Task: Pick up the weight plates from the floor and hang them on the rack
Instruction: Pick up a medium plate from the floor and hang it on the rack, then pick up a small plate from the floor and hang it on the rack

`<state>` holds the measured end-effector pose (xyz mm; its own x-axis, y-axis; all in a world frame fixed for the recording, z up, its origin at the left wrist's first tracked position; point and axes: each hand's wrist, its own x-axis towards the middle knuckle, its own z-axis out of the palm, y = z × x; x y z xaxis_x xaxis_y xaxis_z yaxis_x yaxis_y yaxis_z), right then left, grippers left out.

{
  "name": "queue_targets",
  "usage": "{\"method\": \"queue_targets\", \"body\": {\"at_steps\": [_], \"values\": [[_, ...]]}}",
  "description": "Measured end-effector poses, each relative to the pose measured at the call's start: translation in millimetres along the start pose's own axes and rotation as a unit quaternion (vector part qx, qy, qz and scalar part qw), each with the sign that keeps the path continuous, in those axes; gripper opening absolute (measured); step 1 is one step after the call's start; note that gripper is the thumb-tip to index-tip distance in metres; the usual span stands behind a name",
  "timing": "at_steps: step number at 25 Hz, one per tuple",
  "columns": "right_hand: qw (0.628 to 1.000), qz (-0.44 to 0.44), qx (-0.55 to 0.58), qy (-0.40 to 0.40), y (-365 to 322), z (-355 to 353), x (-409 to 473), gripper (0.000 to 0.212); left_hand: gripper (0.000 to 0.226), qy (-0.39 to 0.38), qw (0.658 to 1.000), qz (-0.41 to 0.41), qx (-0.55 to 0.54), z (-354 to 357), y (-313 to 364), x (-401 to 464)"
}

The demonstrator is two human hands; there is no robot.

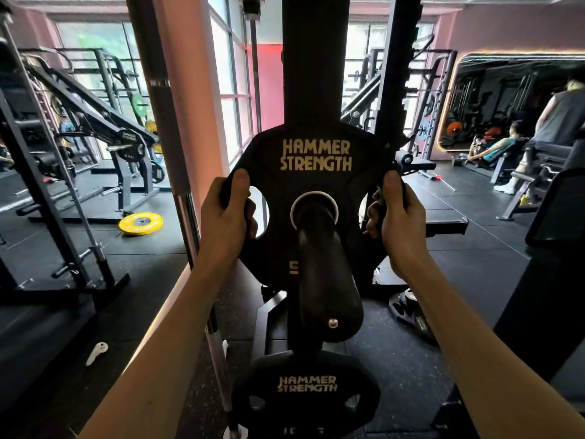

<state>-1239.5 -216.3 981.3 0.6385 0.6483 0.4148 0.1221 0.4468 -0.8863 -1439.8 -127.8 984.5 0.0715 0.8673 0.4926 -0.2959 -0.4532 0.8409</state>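
The plate (316, 198) sits threaded on the rack's peg (326, 280), seemingly pushed well back toward the post. Letting go before it seats could let it slide forward or pinch fingers. Left hand (229, 213) and right hand (397, 213) grip its side handles, thumbs on top, arms extended.

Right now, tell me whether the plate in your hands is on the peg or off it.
On: the rack peg passes through the centre hole of the Hammer Strength plate.
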Motion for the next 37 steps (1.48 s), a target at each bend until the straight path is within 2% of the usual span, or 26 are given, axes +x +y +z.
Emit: {"method": "queue_targets", "body": {"at_steps": [10,13,18,20,23,28,30,32,34,37], "values": [[0.999,-0.030,-0.022,-0.028,21,-1,18,0.039,0.018,-0.019,0.999,0.035,0.010,-1,-21,12],[0.998,-0.015,-0.057,-0.035,21,-6,16,0.040,0.019,-0.024,0.997,0.041,0.058,-4,-20,10],[0.990,0.025,-0.118,-0.076,17,-24,-4,0.021,0.034,-0.049,0.984,0.017,0.171,-20,-21,-1],[0.988,0.057,-0.123,-0.080,24,-29,-22,0.023,0.040,-0.044,0.979,-0.006,0.197,-29,-26,-18],[0.983,0.092,-0.142,-0.074,36,-39,-57,0.042,0.045,-0.039,0.980,-0.053,0.186,-45,-33,-55],[0.959,0.164,-0.207,-0.100,64,-76,-134,0.031,0.035,-0.068,0.958,-0.137,0.242,-72,-49,-128],[0.947,0.192,-0.233,-0.110,76,-92,-170,0.033,0.039,-0.089,0.948,-0.177,0.250,-88,-57,-166],[0.936,0.214,-0.255,-0.111,85,-106,-205,0.046,0.041,-0.108,0.932,-0.218,0.271,-103,-70,-204],[0.928,0.239,-0.266,-0.105,97,-123,-239,0.054,0.024,-0.123,0.914,-0.262,0.284,-117,-88,-243],[0.903,0.310,-0.285,-0.089,118,-154,-303,0.038,0.022,-0.148,0.872,-0.349,0.311,-135,-116,-313]]}}
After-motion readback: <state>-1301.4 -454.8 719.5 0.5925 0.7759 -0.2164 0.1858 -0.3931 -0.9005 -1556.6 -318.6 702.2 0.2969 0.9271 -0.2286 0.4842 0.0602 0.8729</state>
